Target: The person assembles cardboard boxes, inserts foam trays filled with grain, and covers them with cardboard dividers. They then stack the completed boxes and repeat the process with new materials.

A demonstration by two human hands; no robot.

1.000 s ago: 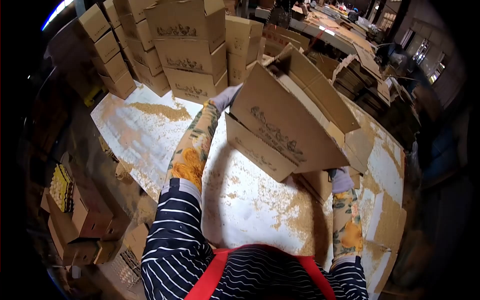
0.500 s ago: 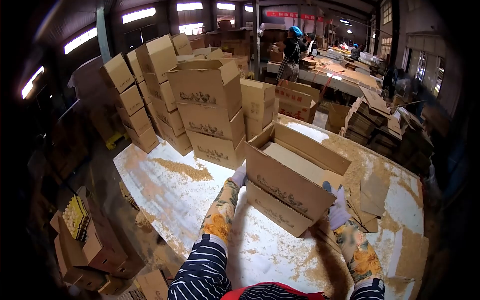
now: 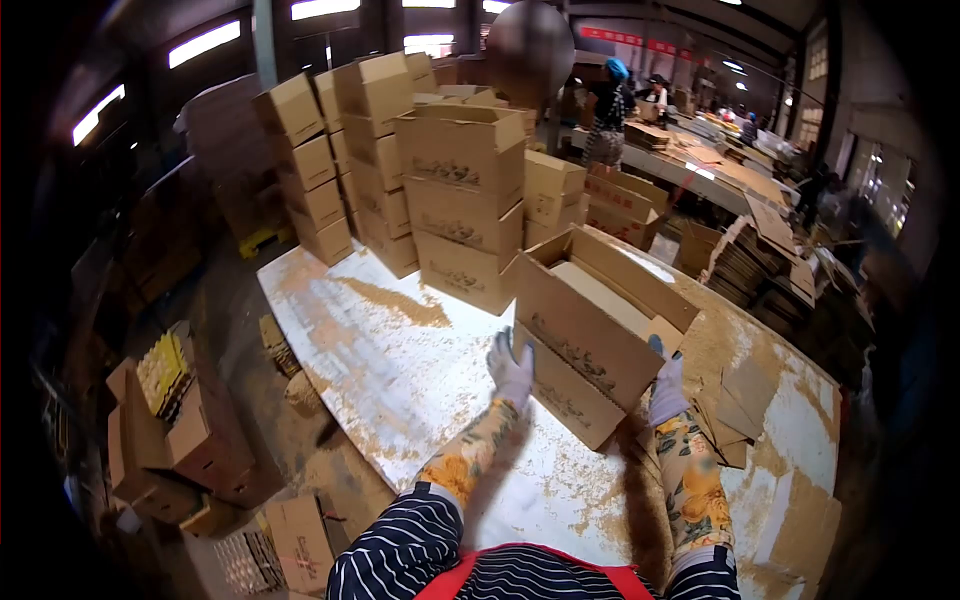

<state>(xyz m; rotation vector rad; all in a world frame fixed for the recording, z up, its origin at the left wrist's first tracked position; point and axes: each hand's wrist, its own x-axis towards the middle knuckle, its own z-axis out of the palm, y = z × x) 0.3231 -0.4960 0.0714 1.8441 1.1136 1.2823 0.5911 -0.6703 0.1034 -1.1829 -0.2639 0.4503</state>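
An open-topped cardboard box [image 3: 595, 345] with printed drawings on its side stands on top of a lower cardboard box [image 3: 568, 395] on the white table [image 3: 400, 350]. Inside the upper box a pale flat panel [image 3: 600, 295] shows. My left hand [image 3: 512, 372], in a light glove with darker fingertips, is open beside the boxes' left end, its fingers spread. At the opposite end, my gloved right hand [image 3: 668, 388] grips the upper box by its near right corner; part of its fingers is hidden.
Stacked cardboard boxes [image 3: 465, 210] rise at the table's back left. Sawdust-like crumbs [image 3: 395, 300] and loose cardboard pieces [image 3: 755, 395] lie on the table. A carton with egg trays [image 3: 165, 375] stands on the floor at left. Flattened cardboard [image 3: 755, 260] is piled at right; a person [image 3: 608, 115] stands behind.
My left hand has come off the box's lower left edge and opened, fingers spread. The right hand stays at the box's right end. The whole view has shifted slightly.
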